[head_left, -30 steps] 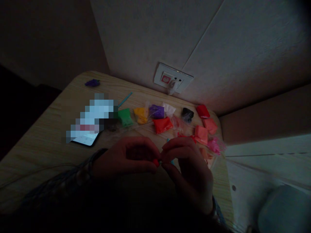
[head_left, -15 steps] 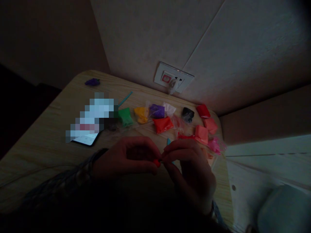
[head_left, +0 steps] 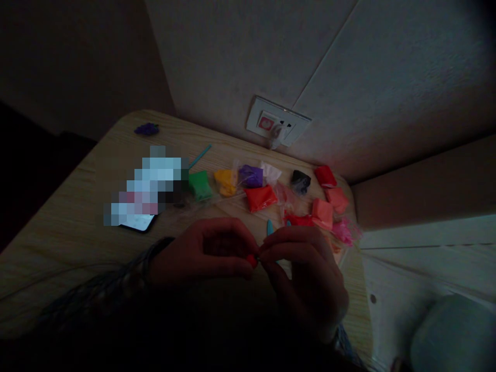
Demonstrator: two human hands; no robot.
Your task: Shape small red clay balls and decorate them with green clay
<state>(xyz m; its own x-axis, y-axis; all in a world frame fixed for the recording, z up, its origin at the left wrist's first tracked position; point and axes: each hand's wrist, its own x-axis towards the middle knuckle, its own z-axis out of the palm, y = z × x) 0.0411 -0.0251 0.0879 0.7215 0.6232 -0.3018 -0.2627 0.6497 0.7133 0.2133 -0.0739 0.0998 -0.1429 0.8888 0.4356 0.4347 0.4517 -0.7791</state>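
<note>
My left hand [head_left: 209, 250] pinches a small red lump [head_left: 251, 260], which looks like modelling clay, between thumb and fingertips. Close against it, the fingers of my right hand [head_left: 310, 274] are pinched together at a tiny dark bit on the lump's right side. That bit is too small and dim to name. Just beyond my right fingers, the tips of a light-blue tool [head_left: 270, 227] show; my hand hides most of it. Behind both hands lie soft packets, among them an orange-red packet [head_left: 261, 198], a green packet [head_left: 200, 185] and a yellow packet [head_left: 225, 182].
A lit phone [head_left: 140, 222], partly pixelated, lies on the wooden table [head_left: 77, 206] at left. Behind it are a teal stick [head_left: 201, 155] and a dark purple lump [head_left: 146, 129]. Pink packets [head_left: 322, 213] and a black packet [head_left: 301, 181] sit rightward. A wall socket [head_left: 296, 128] holds a plug.
My right hand has shifted slightly, and a little more of the light-blue tool shows behind it. My left hand still grips the red lump in nearly the same spot.
</note>
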